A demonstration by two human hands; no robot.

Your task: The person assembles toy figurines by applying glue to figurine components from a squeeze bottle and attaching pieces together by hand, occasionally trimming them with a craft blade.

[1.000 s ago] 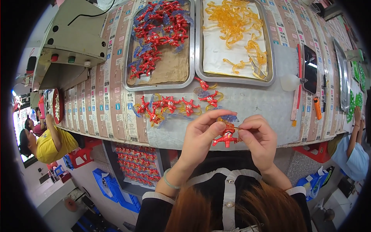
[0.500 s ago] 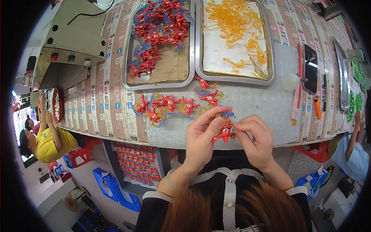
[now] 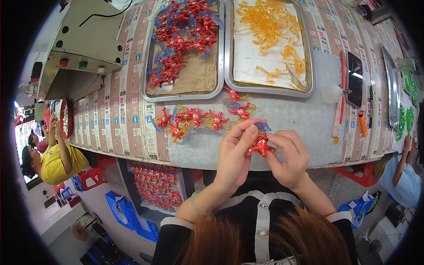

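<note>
Above the near table edge, a red toy figure with a translucent blue piece at its top is pinched between my two hands. My left hand grips its upper part with thumb and forefinger. From the other side, the closed thumb and fingers of my right hand press on the figure's side. Several red figures with yellow and blue translucent pieces lie on the grey mat just ahead of my left hand. A further red figure lies beside the trays.
A metal tray bears red-and-blue figures; another tray bears translucent yellow pieces. On the right lie a phone, a red stick and an orange lighter. A machine box stands left; co-workers sit on both sides.
The held figure has moved slightly right and turned, with its red body tilted more toward the camera. Both hands have shifted a little with it and keep their grip.
</note>
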